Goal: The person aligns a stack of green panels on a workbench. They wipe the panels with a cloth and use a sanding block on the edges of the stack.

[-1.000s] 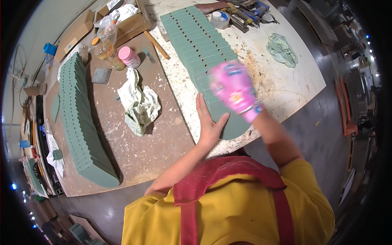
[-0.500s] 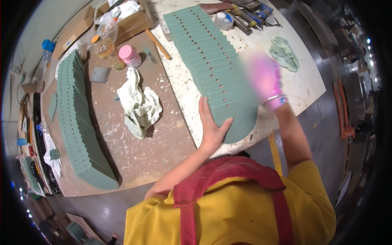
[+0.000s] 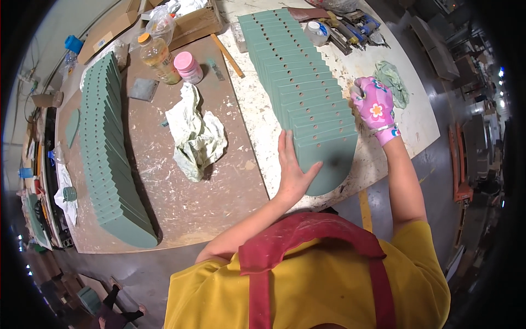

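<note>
A long overlapping row of green round-ended panels (image 3: 318,118), each with small drilled holes, runs away from me over the white, paint-flecked board. At its near left edge lies my bare left hand (image 3: 295,175), fingers stretched along the side and thumb spread onto the nearest panel. My right hand (image 3: 375,107), in a pink flowered glove, is just off the row's right edge. Its fingers are curled closed; what they hold, if anything, is hidden. Beside that glove lies a crumpled pale green cloth (image 3: 397,88).
Another fanned row of green panels (image 3: 109,159) lies at left on the brown board. Between the rows are a crumpled white cloth (image 3: 194,134), a pink-lidded jar (image 3: 188,67) and an orange-capped bottle (image 3: 159,59). Tools (image 3: 350,30) and a small white-lidded jar (image 3: 316,33) sit at the back.
My right hand, blurred over the nearest panel before, is now off its right edge and in focus. My left hand stays at the panel's left side. The view has shifted slightly.
</note>
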`<act>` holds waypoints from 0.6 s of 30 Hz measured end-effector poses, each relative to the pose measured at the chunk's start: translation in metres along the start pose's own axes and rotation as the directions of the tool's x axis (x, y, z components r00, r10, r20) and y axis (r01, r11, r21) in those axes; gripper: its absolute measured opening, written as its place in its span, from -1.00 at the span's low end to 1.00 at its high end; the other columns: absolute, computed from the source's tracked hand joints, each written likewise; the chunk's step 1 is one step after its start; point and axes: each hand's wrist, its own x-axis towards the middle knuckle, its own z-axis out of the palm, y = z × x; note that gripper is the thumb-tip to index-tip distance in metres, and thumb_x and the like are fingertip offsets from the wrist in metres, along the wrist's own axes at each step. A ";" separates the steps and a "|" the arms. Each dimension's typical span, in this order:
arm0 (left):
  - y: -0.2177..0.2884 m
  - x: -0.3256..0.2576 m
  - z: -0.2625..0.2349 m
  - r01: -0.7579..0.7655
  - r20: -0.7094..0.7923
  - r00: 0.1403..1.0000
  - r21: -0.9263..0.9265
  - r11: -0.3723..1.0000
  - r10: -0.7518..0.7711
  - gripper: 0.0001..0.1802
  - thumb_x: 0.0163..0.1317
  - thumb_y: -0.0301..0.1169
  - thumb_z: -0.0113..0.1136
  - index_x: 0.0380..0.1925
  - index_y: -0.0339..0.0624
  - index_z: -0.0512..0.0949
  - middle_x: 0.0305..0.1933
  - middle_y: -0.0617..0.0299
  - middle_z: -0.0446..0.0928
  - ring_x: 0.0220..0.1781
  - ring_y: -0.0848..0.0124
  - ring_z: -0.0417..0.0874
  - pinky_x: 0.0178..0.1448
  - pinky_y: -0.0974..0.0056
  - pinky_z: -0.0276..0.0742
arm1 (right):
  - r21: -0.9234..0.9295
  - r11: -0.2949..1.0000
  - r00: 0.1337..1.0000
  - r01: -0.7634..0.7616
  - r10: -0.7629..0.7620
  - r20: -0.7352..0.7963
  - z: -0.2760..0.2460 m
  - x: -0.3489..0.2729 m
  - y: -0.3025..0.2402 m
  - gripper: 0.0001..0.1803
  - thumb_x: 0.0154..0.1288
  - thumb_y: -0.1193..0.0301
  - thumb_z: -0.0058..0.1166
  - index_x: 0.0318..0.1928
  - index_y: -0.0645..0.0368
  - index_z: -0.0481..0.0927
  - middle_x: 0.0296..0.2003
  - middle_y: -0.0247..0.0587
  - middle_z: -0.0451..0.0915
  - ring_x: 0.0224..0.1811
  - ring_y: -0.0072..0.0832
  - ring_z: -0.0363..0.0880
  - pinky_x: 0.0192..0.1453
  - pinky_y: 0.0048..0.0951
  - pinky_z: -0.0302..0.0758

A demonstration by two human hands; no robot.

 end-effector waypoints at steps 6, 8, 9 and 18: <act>-0.003 0.023 -0.016 0.060 0.048 0.997 -0.074 0.995 -0.057 0.22 -0.06 -0.45 0.39 0.37 -0.30 -0.38 0.34 -0.22 0.01 0.40 0.07 0.11 0.41 0.09 0.15 | 0.156 0.967 0.967 0.204 -0.174 -0.185 0.003 0.012 -0.052 -0.78 0.11 0.27 0.04 -0.29 0.12 0.55 -0.35 -0.14 0.58 -0.25 -0.19 0.56 -0.03 -0.22 0.41; -0.003 0.034 -0.012 0.042 0.065 0.997 -0.136 0.990 -0.034 0.21 -0.04 -0.45 0.38 0.37 -0.31 -0.38 0.35 -0.21 -0.01 0.40 0.08 0.11 0.42 0.10 0.14 | 0.123 0.922 0.926 0.367 -0.350 -0.139 0.011 0.011 -0.057 -0.80 0.11 0.30 0.02 -0.28 0.12 0.51 -0.40 -0.14 0.56 -0.27 -0.18 0.55 -0.06 -0.20 0.42; -0.006 0.038 -0.013 0.026 0.066 0.998 -0.199 0.980 -0.013 0.20 -0.03 -0.45 0.37 0.37 -0.31 -0.38 0.35 -0.19 -0.03 0.40 0.09 0.10 0.42 0.10 0.13 | 0.129 0.921 0.926 0.368 -0.350 -0.143 0.015 0.010 -0.052 -0.80 0.11 0.30 0.02 -0.28 0.12 0.51 -0.40 -0.14 0.56 -0.27 -0.18 0.55 -0.06 -0.20 0.42; 0.001 0.033 -0.006 0.073 0.044 0.997 -0.106 0.992 -0.069 0.13 0.04 -0.47 0.30 0.37 -0.28 -0.37 0.36 -0.12 -0.08 0.38 0.12 0.14 0.40 0.12 0.18 | 0.161 0.948 0.962 0.273 -0.273 -0.026 0.024 0.022 -0.068 -0.71 0.12 0.26 0.11 -0.14 0.07 0.52 -0.25 -0.22 0.55 -0.18 -0.24 0.55 0.10 -0.19 0.37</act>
